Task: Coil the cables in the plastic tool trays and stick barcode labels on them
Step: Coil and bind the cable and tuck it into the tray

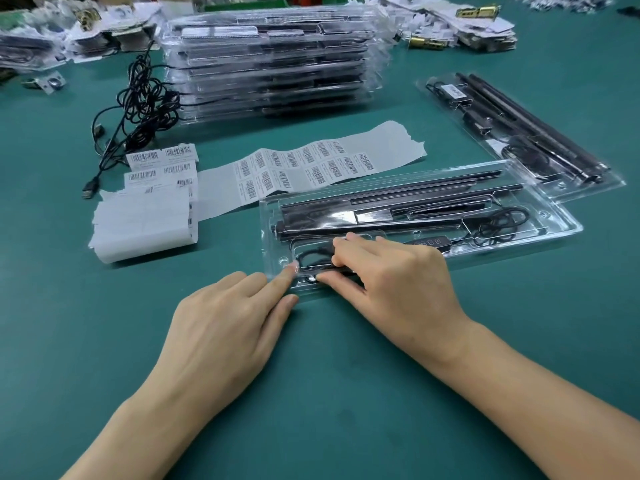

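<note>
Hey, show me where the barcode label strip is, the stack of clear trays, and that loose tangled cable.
barcode label strip [311, 164], head view, middle of its printed section
stack of clear trays [270, 74], head view, near side of the pile
loose tangled cable [152, 95], head view, dense knot of loops

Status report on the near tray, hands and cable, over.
Left hand flat, index fingertip on corner of near tray. Right hand pinching cable coil at tray's near-left end. Label strip beyond tray, untouched.

Teal table [311, 393], clear tray [540, 220], black cables [145, 95] (white striped barcode labels [301, 168])
</note>
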A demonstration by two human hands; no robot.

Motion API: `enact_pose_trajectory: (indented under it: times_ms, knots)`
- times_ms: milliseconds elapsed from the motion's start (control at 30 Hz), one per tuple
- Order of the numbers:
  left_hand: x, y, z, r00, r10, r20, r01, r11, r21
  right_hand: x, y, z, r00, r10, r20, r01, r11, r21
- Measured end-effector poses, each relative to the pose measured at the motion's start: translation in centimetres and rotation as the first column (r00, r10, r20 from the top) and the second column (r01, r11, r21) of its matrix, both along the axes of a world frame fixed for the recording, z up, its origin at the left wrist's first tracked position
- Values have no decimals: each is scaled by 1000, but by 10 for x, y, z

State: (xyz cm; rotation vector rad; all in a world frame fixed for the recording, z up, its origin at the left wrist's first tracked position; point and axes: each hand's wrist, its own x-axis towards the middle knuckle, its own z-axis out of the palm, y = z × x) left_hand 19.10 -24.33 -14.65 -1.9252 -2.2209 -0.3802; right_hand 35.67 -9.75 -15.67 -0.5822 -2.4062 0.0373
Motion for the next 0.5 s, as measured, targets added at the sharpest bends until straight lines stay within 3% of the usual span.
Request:
enact_pose_trajectory:
  times_ms: [300,500]
  knots:
    - [-1,1,1,1000,-3,5,3,1000,-31,2,-1,10,995,42,89,-39,998,-43]
    - [2,-1,1,999,43,-24,-44,998,-34,22,23,21,950,235,206,-206,967,-150]
